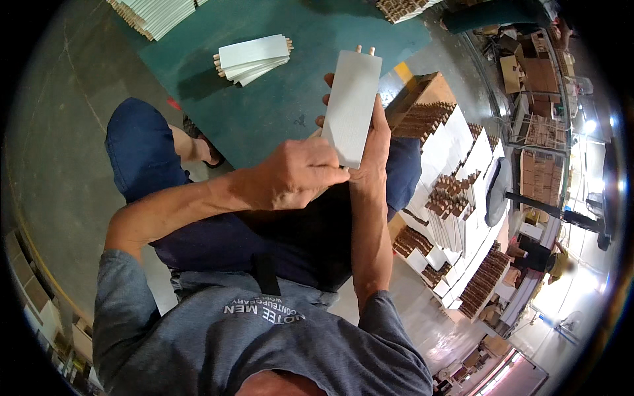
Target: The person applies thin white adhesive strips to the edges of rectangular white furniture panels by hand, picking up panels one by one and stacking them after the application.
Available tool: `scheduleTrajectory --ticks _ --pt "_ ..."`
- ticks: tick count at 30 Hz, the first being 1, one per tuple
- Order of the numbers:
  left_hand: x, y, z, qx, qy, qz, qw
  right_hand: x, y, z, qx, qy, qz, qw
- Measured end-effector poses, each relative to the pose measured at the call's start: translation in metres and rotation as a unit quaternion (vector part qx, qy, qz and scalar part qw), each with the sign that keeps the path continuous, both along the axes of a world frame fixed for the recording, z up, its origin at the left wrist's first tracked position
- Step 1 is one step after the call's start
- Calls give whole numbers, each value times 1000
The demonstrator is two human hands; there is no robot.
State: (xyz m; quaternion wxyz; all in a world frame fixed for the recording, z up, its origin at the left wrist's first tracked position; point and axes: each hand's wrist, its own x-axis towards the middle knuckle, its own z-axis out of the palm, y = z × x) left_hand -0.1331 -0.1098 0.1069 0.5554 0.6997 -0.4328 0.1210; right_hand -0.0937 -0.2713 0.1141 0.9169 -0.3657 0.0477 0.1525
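Grey floor [59, 138] extends along the left side and beneath the work area. A green table [317, 39] occupies the upper centre, in front of the person's parted knees. To the right stands a large stack [444, 148] of white pieces with brown ends, laid in stepped layers. Brown boxes [540, 72] line the far right, and a co-worker [543, 257] is seen beyond the stack, activity too small to determine. A dark fan [500, 191] on a pole stands next to the large stack. Two further stacks of white pieces lie at the table's far edge, one toward the left [158, 18] and one toward the right [401, 8], both cut off by the frame. A small pile [254, 53] of white pieces lies fanned on the table, pale stick ends protruding at both sides. The right hand [373, 148] grips a white panel [354, 105], thumb along its right edge, fingertips showing past its left edge. The left hand [297, 175] is closed at the panel's lower end; whether it pinches anything cannot be determined. The panel is held raised above the lap, near the table. Two pale pegs [372, 50] project from its upper end.
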Motion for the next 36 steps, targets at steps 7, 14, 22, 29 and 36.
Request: scheduleTrajectory --ticks 7,14,22,29,36 --pt "31 1 -6 35 4 87 996 -7 15 -4 -41 102 -25 994" --pt "103 37 -7 -11 101 236 966 -18 23 -7 -28 133 87 987" --pt "30 -3 -20 11 -47 110 993 -12 17 -14 -22 117 18 993" --pt "84 33 -11 36 -10 246 969 -21 14 -19 -6 123 74 990" --pt "-1 -4 -16 75 -90 15 993 -6 9 -12 52 95 31 994"
